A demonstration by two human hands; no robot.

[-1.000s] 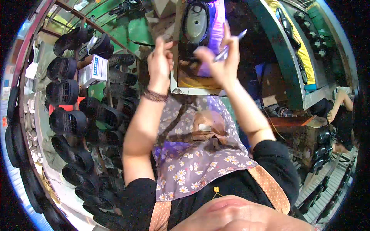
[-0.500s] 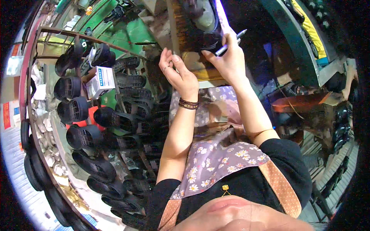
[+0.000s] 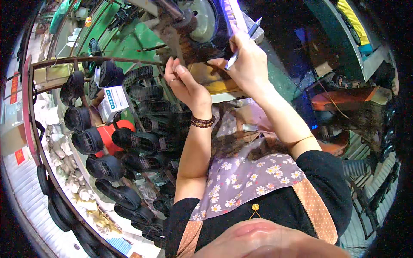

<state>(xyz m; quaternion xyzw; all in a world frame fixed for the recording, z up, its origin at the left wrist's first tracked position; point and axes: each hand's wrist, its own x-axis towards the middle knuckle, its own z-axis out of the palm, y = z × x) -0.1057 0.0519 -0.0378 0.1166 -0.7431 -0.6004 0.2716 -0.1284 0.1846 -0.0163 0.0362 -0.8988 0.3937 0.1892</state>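
Observation:
My right hand point(image 3: 249, 64) is closed around a slim pen point(image 3: 255, 27), its dark end rising past the fingers and its pale end pointing down toward my left hand. My left hand point(image 3: 189, 88) is just left of it, fingers loosely curled and apart, with nothing visible in them. Beyond both hands is a dark object with a grey oval face point(image 3: 203, 23); shadow keeps me from telling what it is. A bright white strip point(image 3: 234, 15) runs along its right side. Below my right fingertips is a worn yellow-brown surface point(image 3: 215, 81).
On my left a metal rack point(image 3: 99, 59) holds many black shoe soles point(image 3: 103, 167) and a small white-and-blue box point(image 3: 114, 103). A red item point(image 3: 109, 135) lies among the soles. To the right stand a brownish-red seat point(image 3: 340, 99) and a grey metal frame point(image 3: 363, 60).
Both my hands have shifted slightly left in the view, the right one still holding the pen. The grey-faced object also appears farther left, and the rack lower, as the view has turned.

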